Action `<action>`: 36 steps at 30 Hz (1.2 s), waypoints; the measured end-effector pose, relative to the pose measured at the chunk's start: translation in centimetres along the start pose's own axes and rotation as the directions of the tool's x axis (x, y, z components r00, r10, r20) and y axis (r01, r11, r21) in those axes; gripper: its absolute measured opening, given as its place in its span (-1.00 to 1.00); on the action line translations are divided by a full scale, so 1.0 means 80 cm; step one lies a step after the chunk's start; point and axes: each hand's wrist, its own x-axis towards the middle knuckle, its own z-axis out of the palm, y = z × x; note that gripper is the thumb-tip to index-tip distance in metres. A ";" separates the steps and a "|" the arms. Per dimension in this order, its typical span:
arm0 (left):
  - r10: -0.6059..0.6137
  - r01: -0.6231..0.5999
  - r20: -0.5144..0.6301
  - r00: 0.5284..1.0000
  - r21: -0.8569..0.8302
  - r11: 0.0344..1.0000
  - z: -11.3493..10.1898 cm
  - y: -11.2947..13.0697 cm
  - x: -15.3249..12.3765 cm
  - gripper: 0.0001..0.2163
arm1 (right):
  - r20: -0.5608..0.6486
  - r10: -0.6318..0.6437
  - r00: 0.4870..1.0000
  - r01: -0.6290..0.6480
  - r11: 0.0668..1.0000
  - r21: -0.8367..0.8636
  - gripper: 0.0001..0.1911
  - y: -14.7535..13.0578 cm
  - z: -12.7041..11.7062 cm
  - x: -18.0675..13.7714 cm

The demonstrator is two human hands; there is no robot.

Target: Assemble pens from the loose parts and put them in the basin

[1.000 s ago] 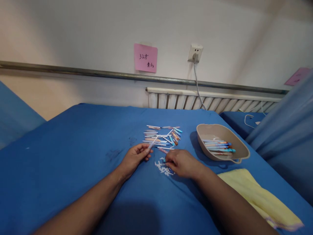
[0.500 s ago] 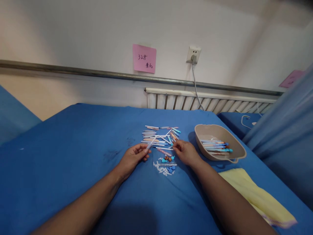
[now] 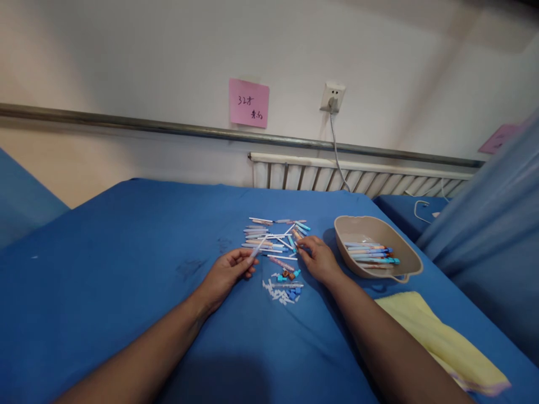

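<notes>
On the blue cloth [image 3: 126,235], the left hand [image 3: 225,272] pinches a pen barrel [image 3: 256,248]; the right hand [image 3: 318,259] closes narrowly among the loose pen parts [image 3: 273,238]; a picking step, needing a fine pinch.

Tray [image 3: 410,259] right of pen pile [image 3: 275,235]

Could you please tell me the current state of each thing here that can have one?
Left hand: pinching a thin white pen tube.
Right hand: reaching into the loose pen parts, grip unclear.
Tray: holding assembled pens.
Wall socket: plug in.
Yellow cloth: lying flat.
</notes>
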 end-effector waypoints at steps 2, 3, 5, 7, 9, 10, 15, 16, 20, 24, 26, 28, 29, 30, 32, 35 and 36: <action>-0.005 0.005 -0.008 1.000 -0.041 0.999 0.000 0.001 0.000 -0.73 | 0.009 -0.009 1.000 0.009 1.000 -0.017 -0.74 0.000 0.001 0.000; -0.007 0.007 -0.015 1.000 -0.057 0.998 0.000 0.001 0.000 -0.74 | 0.017 -0.015 1.000 0.015 1.000 -0.028 -0.74 -0.001 0.002 0.000; -0.012 0.010 -0.024 1.000 -0.080 0.997 0.001 0.002 -0.001 -0.74 | 0.039 -0.044 0.998 0.046 0.997 -0.055 -0.74 -0.005 0.003 0.001; -0.014 0.011 -0.030 0.999 -0.098 0.995 0.001 0.002 -0.001 -0.74 | 0.069 -0.075 0.995 0.082 0.992 -0.096 -0.72 -0.010 0.005 0.001; -0.016 0.012 -0.033 0.999 -0.111 0.994 0.002 0.002 -0.001 -0.74 | 0.106 -0.078 0.991 0.094 0.984 -0.153 -0.70 -0.016 0.006 0.002; -0.016 0.013 -0.029 0.999 -0.113 0.994 0.002 0.002 -0.001 -0.75 | 0.127 -0.070 0.989 0.093 0.979 -0.184 -0.70 -0.018 0.006 0.003; -0.010 0.008 -0.024 1.000 -0.101 0.995 0.001 -0.001 0.000 -0.75 | 0.191 0.002 0.981 0.056 0.953 -0.297 -0.74 -0.026 0.003 0.004; -0.010 0.008 -0.023 1.000 -0.100 0.995 0.000 -0.001 0.000 -0.75 | 0.191 0.017 0.981 0.044 0.950 -0.310 -0.75 -0.027 0.001 0.004; -0.010 0.010 -0.007 1.000 -0.091 0.996 -0.002 -0.003 0.002 -0.76 | 0.156 0.082 0.984 -0.021 0.934 -0.357 -0.81 -0.029 -0.001 0.004; 0.001 0.000 0.007 1.000 -0.069 0.998 -0.004 -0.005 0.003 -0.75 | 0.102 0.139 0.985 -0.090 0.919 -0.383 -0.82 -0.027 0.000 0.006; 0.007 -0.006 0.012 1.000 -0.048 0.999 -0.004 -0.005 0.003 -0.74 | 0.073 0.141 0.987 -0.105 0.923 -0.369 -0.79 -0.025 0.001 0.007; 0.010 -0.010 0.009 1.000 -0.019 1.000 -0.003 -0.005 0.002 -0.73 | 0.031 0.116 0.993 -0.100 0.943 -0.318 -0.79 -0.022 0.003 0.008; 0.011 -0.011 0.006 1.000 -0.002 1.000 -0.002 -0.005 0.002 -0.72 | 0.002 0.097 0.995 -0.093 0.961 -0.261 -0.81 -0.020 0.005 0.008; 0.015 -0.015 0.004 1.000 0.015 1.000 -0.002 -0.006 0.002 -0.72 | -0.030 0.081 0.996 -0.085 0.981 -0.174 -0.82 -0.019 0.006 0.008; 0.028 -0.028 0.004 1.000 0.048 0.998 0.000 -0.006 0.001 -0.70 | -0.086 0.077 0.993 -0.071 0.995 0.071 -0.83 -0.016 0.009 0.008; 0.050 -0.053 0.027 0.998 0.104 0.993 0.001 -0.006 0.001 -0.70 | -0.079 0.124 0.989 -0.080 0.905 0.417 -0.74 -0.016 0.010 0.007; 0.059 -0.064 0.041 0.997 0.124 0.990 0.001 -0.006 0.000 -0.71 | -0.059 0.133 0.989 -0.088 0.870 0.484 -0.72 -0.017 0.010 0.006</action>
